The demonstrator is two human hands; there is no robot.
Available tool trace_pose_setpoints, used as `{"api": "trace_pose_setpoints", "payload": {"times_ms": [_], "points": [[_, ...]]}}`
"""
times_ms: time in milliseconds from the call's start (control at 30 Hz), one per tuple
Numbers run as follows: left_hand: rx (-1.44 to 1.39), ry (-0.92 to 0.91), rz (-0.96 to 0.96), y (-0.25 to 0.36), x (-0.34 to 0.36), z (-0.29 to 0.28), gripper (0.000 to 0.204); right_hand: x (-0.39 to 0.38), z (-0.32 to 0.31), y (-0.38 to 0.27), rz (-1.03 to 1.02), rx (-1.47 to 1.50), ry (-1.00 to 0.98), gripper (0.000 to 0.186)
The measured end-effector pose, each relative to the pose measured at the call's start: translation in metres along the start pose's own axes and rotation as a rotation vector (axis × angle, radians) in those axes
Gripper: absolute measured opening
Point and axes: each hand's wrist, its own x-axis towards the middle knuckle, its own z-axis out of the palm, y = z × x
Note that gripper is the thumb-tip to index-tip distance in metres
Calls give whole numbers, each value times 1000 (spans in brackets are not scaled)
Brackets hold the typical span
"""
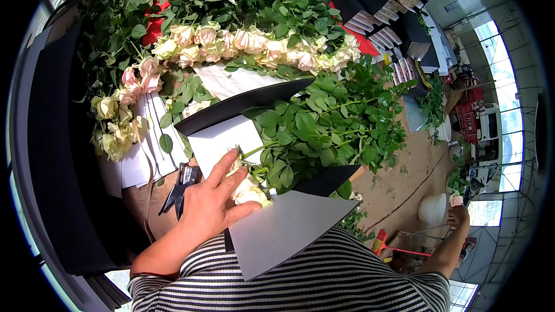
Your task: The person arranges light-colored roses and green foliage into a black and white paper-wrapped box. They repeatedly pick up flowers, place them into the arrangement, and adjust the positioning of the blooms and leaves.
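Observation:
In front of me, cream roses (250,192) lie with their heads on a white sheet inside a black-and-grey wrap, their leafy stems (324,127) pointing right. My left hand (211,196) rests over these blooms, fingers spread and thumb stretched along the lower rose. A grey card flap (283,228) of the wrap folds toward my striped shirt. Out at the far right, my right hand (458,216) is closed around a single pale pink rose (456,200), its leaves above the head. Left of the wrap, beside my left wrist, lies a black hand tool (184,188).
Beyond the wrap, rows of cream and pink roses (248,43) lie under dense foliage on red cloth (163,0). Black-wrapped bouquets (376,8) are stacked at the back right. A black panel (52,156) stands at left. A white bucket (432,209) is near my right arm.

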Motion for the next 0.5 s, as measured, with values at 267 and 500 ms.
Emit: {"api": "trace_pose_setpoints", "payload": {"times_ms": [267,500], "points": [[-53,-9,-49,3,8,8,65,-61,-23,-576,-1306,527,234,33],[-92,-29,-83,9,13,-1,62,-81,22,-776,-1763,-139,565,27]]}}
